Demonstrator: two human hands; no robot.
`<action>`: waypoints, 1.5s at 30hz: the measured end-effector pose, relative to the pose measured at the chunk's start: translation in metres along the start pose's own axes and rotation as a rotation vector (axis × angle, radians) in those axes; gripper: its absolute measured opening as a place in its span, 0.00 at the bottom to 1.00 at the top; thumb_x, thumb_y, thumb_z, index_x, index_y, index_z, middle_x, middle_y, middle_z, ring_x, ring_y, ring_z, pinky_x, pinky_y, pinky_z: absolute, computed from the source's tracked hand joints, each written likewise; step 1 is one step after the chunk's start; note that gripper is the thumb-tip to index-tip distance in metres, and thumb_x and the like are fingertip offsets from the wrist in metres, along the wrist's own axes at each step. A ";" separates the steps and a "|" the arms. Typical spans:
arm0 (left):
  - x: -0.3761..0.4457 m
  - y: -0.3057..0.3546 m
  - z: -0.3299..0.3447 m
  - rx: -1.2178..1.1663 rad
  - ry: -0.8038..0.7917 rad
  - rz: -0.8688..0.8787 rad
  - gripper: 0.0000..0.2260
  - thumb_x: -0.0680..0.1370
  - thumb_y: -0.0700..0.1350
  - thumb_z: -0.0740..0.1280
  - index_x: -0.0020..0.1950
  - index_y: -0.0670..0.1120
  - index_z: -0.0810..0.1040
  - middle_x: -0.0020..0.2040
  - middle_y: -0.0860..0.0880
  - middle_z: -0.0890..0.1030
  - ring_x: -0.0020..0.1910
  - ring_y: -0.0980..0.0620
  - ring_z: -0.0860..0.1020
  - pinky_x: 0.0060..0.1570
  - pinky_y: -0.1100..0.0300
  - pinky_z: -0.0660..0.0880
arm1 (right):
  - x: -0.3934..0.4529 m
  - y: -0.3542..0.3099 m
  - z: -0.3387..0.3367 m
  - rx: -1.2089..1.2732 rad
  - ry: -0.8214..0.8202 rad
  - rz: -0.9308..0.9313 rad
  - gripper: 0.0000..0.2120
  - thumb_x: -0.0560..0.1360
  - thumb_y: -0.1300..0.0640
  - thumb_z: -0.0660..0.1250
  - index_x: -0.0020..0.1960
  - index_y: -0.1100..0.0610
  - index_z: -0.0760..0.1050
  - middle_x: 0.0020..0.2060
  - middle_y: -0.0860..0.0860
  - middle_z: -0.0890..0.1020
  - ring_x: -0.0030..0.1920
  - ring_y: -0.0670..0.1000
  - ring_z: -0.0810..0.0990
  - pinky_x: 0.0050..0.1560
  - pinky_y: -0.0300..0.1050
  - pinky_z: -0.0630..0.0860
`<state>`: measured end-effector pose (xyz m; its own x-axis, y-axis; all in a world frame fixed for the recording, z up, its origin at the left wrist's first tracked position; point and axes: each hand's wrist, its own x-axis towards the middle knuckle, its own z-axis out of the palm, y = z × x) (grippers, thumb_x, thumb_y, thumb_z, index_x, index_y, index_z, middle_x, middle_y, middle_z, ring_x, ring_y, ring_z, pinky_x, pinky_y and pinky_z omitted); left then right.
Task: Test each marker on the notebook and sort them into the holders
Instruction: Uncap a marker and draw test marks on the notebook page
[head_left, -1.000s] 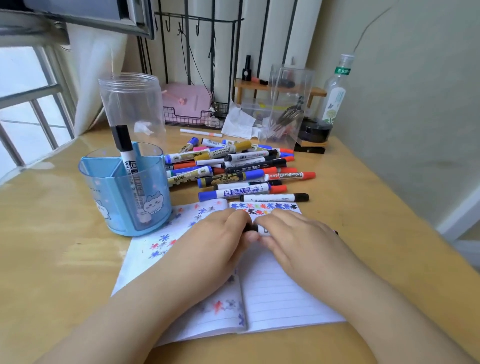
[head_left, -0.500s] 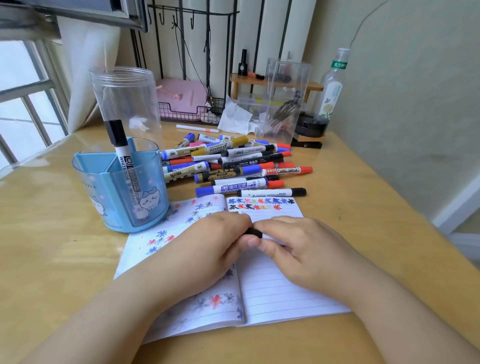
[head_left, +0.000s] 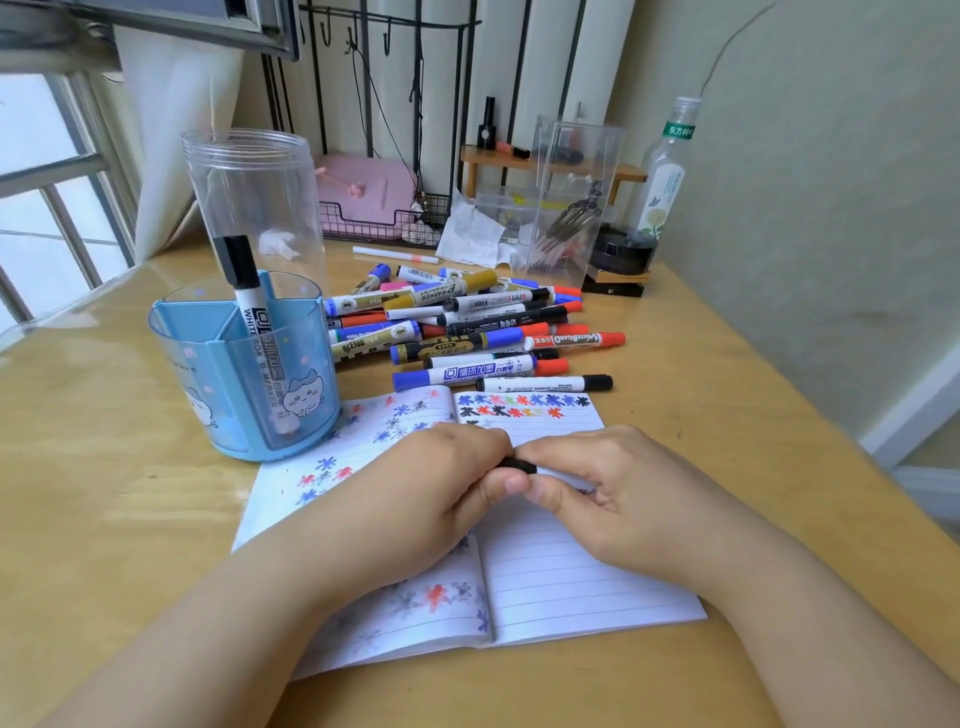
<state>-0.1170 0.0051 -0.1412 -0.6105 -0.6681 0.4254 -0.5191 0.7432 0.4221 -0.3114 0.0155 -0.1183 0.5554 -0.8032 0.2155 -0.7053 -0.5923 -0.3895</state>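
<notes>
A home desk (head_left: 130, 519) by a window (head_left: 47, 208) (bedroom corner, likely): pink case (head_left: 363, 192), wire rack (head_left: 384, 228), drink bottle (head_left: 662, 182) along its far edge.

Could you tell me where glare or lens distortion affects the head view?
Head view: the window is blown out white, its glare streaks the table at left; wide-angle distortion bends the tall clear jar and bottle outward; the centre stays sharp.

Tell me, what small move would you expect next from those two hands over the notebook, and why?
Probably pulling the black cap off. The left hand pinches the cap while the right hand grips the barrel of the marker, both over the open notebook. The marker looks capped, so it cannot yet be tested beside the scribbles. I cannot rule out that it is being recapped.
</notes>
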 end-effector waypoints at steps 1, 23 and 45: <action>0.000 0.001 0.000 0.001 -0.001 0.003 0.20 0.78 0.58 0.50 0.41 0.45 0.71 0.34 0.52 0.71 0.35 0.54 0.68 0.38 0.64 0.66 | -0.001 0.000 0.000 0.015 -0.011 0.010 0.12 0.75 0.40 0.56 0.51 0.42 0.74 0.31 0.48 0.74 0.32 0.49 0.70 0.33 0.52 0.72; -0.002 0.005 -0.005 -0.063 -0.058 -0.069 0.12 0.78 0.54 0.53 0.45 0.48 0.70 0.35 0.59 0.69 0.36 0.59 0.69 0.36 0.67 0.65 | -0.003 -0.009 0.008 -0.354 0.099 -0.093 0.16 0.76 0.48 0.52 0.45 0.54 0.75 0.33 0.46 0.76 0.28 0.55 0.74 0.23 0.43 0.67; -0.001 0.000 -0.016 0.077 0.203 -0.178 0.14 0.77 0.58 0.53 0.43 0.51 0.70 0.34 0.57 0.71 0.38 0.57 0.71 0.35 0.64 0.66 | -0.007 0.009 -0.020 0.175 0.084 0.303 0.12 0.80 0.51 0.57 0.60 0.45 0.74 0.35 0.40 0.79 0.33 0.35 0.73 0.34 0.27 0.66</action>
<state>-0.1065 0.0052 -0.1285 -0.3768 -0.7765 0.5051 -0.6562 0.6086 0.4462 -0.3303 0.0142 -0.1049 0.2893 -0.9474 0.1368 -0.7421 -0.3123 -0.5931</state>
